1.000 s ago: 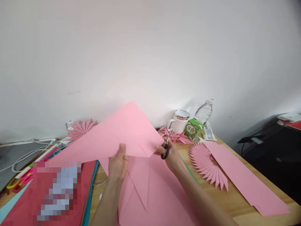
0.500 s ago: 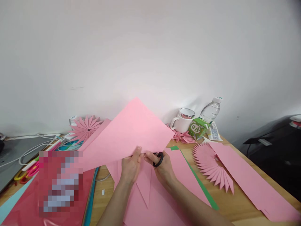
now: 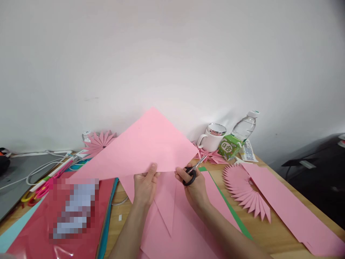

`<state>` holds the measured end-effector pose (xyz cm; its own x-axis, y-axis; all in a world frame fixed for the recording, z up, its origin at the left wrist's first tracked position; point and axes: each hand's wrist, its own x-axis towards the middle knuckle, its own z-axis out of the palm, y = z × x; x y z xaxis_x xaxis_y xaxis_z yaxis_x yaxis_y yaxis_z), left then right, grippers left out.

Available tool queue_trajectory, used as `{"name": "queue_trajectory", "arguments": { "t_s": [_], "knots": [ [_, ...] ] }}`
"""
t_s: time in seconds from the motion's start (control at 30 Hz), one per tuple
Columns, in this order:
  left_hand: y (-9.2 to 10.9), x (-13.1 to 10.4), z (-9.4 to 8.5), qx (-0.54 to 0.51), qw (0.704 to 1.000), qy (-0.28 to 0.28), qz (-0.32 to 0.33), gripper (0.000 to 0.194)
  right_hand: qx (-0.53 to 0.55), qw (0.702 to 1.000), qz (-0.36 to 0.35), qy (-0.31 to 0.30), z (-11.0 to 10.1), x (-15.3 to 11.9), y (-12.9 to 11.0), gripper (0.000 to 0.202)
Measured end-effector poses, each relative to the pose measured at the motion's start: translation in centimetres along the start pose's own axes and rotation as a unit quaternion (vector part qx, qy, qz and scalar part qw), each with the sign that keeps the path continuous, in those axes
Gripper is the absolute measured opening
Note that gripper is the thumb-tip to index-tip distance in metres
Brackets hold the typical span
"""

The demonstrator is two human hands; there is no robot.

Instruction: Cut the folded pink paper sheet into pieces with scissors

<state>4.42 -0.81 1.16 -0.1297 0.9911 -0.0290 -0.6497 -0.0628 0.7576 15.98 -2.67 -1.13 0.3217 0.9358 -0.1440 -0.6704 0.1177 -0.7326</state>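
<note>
A large pink paper sheet (image 3: 142,147) is held up in front of me, one corner pointing upward. My left hand (image 3: 145,183) pinches its lower edge, thumb on the near side. My right hand (image 3: 194,183) has black-handled scissors (image 3: 192,174) in it, blades pointing up and right. The fingertips of that hand also touch the sheet's lower edge. Beneath both hands lie more pink sheets (image 3: 199,223), with a pointed pink piece (image 3: 167,208) on top. Part of the scissors' handles is hidden by my fingers.
Right: a pleated pink paper fan (image 3: 242,190), a long pink strip (image 3: 293,205), a white mug (image 3: 212,138), a green box (image 3: 230,146) and a water bottle (image 3: 244,126). Left: a red packet (image 3: 32,226), a folded pink rosette (image 3: 99,142), pink scissors (image 3: 45,189) and a grey laptop (image 3: 18,172).
The scissors have turned in my right hand, so their blades now show. My hands have moved slightly apart, and the sheet's left part has shifted up a little.
</note>
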Motion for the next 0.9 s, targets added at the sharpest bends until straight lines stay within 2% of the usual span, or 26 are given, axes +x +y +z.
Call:
{"name": "queue_trajectory", "arguments": {
  "t_s": [0.1,0.2,0.37,0.47,0.53,0.57,0.67,0.8,0.83,0.9],
  "knots": [
    [-0.6,-0.2,0.1,0.018,1.0,-0.005,-0.011,0.033,-0.006,1.0,-0.001,-0.003,0.2,-0.6,1.0,0.045],
    [-1.4,-0.5,-0.1,0.081,0.996,-0.012,-0.017,0.036,-0.027,1.0,0.003,-0.016,0.2,-1.1,1.6,0.044],
    [-1.5,-0.2,-0.9,0.143,0.989,-0.024,0.002,0.031,-0.088,0.995,0.008,-0.045,0.3,-1.4,1.2,0.038],
    [-1.0,0.1,-1.1,0.159,0.986,-0.037,0.038,0.032,-0.101,0.993,-0.002,-0.052,0.3,-1.5,0.8,0.038],
    [-0.6,0.5,-1.3,0.169,0.983,-0.019,0.07,0.03,-0.094,0.993,-0.018,-0.063,0.3,-1.4,0.7,0.039],
    [-0.4,0.7,-1.5,0.174,0.981,0.007,0.085,0.028,-0.099,0.992,-0.029,-0.078,0.2,-1.4,0.7,0.038],
    [0.3,1.3,-2.0,0.2,0.971,0.032,0.128,0.027,-0.154,0.975,-0.057,-0.147,-0.1,-1.1,0.8,0.031],
    [1.5,1.2,-1.9,0.291,0.926,0.072,0.227,0.028,-0.239,0.929,-0.014,-0.282,-0.6,-0.9,0.2,0.035],
    [1.8,1.1,-1.8,0.306,0.919,0.064,0.239,0.028,-0.264,0.909,0.001,-0.323,-0.7,-0.9,0.0,0.037],
    [2.4,0.8,-1.5,0.309,0.93,0.018,0.197,0.028,-0.313,0.873,0.012,-0.375,-0.8,-0.9,-0.6,0.037]
  ]
}}
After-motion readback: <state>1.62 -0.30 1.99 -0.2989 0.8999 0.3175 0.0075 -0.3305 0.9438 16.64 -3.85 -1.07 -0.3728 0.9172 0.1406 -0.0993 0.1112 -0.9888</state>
